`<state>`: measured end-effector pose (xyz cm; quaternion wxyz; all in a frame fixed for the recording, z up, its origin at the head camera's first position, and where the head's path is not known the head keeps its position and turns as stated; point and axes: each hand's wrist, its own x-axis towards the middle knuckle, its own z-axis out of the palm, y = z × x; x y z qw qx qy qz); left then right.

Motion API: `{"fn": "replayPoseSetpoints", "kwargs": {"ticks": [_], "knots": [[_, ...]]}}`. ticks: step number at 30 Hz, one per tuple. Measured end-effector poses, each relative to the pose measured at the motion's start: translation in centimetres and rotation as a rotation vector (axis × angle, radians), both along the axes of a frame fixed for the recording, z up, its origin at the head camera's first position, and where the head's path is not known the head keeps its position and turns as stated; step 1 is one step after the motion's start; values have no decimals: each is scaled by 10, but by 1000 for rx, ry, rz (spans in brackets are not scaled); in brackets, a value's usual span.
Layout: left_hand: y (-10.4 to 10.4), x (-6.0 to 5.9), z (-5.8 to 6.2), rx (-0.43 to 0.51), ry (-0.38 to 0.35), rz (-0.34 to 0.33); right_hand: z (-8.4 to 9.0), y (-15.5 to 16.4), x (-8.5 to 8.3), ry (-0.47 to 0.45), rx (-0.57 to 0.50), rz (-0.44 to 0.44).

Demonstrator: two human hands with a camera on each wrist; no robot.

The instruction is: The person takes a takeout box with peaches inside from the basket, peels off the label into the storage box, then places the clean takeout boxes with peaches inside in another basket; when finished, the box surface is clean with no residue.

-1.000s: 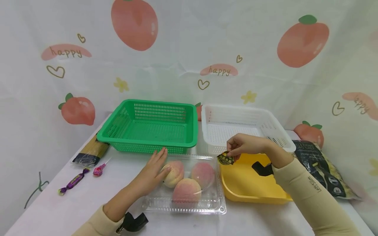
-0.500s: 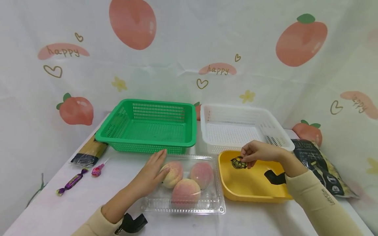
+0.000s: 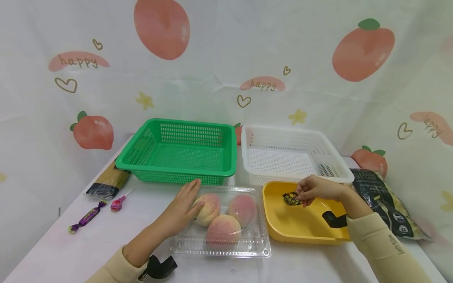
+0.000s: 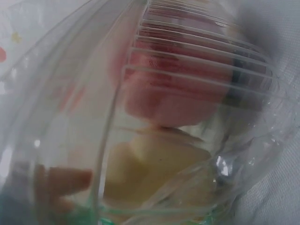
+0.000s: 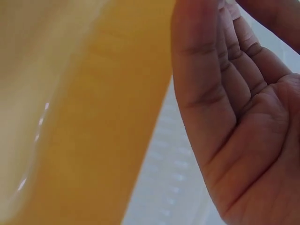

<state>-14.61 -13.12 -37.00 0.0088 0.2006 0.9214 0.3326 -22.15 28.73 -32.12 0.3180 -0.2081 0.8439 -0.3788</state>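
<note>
A clear plastic clamshell box (image 3: 219,245) lies on the white table and holds three peaches (image 3: 223,227). My left hand (image 3: 185,204) rests flat on its lid over the left peach, fingers straight. The left wrist view shows the ribbed lid (image 4: 197,70) and blurred peaches (image 4: 168,93) up close. My right hand (image 3: 311,190) pinches a small black and yellow sticker (image 3: 291,199) just above the inside of the yellow tray (image 3: 301,232). In the right wrist view I see my palm (image 5: 243,117) beside the yellow tray wall (image 5: 93,117).
A green basket (image 3: 177,151) and a white basket (image 3: 286,153) stand behind. A dark snack bag (image 3: 383,202) lies at the right. A spaghetti pack (image 3: 107,182), a lollipop (image 3: 118,203) and a wrapped candy (image 3: 85,218) lie at the left.
My right hand has carried the sticker from above the clamshell's right edge rightward and down into the yellow tray. The left hand has stayed on the lid.
</note>
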Motion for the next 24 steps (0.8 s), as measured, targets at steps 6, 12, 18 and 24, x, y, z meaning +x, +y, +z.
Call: {"fn": "replayPoseSetpoints", "kwargs": {"ticks": [6, 12, 18, 24], "knots": [[0, 0, 0, 4, 11, 1, -6, 4, -1, -5, -11, -20], [0, -1, 0, 7, 7, 2, -12, 5, 0, -11, -20, -23], [1, 0, 1, 11, 8, 4, -22, 8, -4, 2, -18, -23], [0, -1, 0, 6, 3, 11, -30, 9, -7, -8, -23, -10]]}}
